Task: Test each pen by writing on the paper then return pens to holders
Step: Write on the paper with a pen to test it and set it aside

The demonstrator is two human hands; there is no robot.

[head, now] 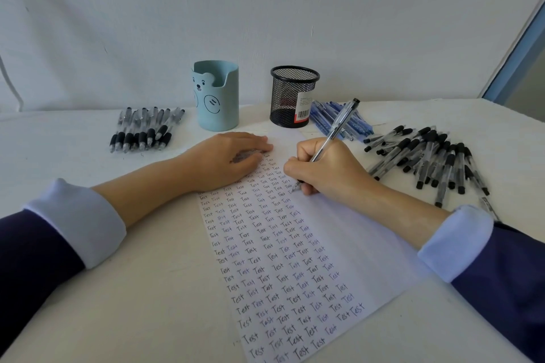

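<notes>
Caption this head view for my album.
Right hand tests a pen on paper covered in "Test"; left hand rests on it, blue holder and mesh holder behind.

Paper (348,233): the word "Test" handwritten over and over, in rows filling the left and middle of the sheet, dark ink. Black mesh holder (285,97): white-and-red label (305,106) with a barcode. Its print is too small to read.

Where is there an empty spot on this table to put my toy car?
The biggest bare patch is the near-left table, between the left sleeve and the paper. There is also room left of the black pens by the bear cup. The right side is crowded: a pen heap and blue pens beside the mesh cup.
</notes>
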